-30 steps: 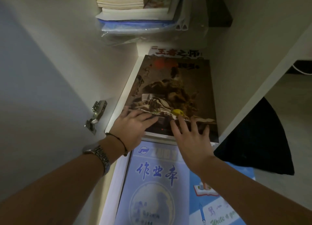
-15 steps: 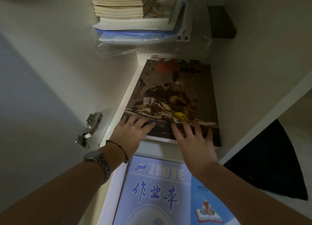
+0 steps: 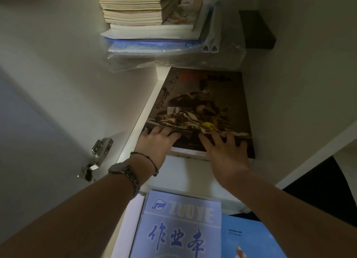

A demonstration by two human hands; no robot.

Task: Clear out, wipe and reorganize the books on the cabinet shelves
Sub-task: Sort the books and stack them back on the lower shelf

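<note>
Left hand [image 3: 156, 141] and right hand [image 3: 224, 151] flat, fingers spread, pressing dark book [image 3: 208, 107], gripping nothing

We press our left hand [image 3: 154, 144] and right hand [image 3: 225, 153] flat, fingers [image 3: 216, 136] spread, on the near edge of a dark picture book [image 3: 204, 107] lying on the white shelf [image 3: 185, 170]. At the shelf's far end, a stack of books [image 3: 133, 6] sits on plastic folders [image 3: 154, 47]. Below the front edge lies a blue notebook [image 3: 179, 228]. A metal hinge [image 3: 96, 157] sits on the cabinet's left wall.
</note>
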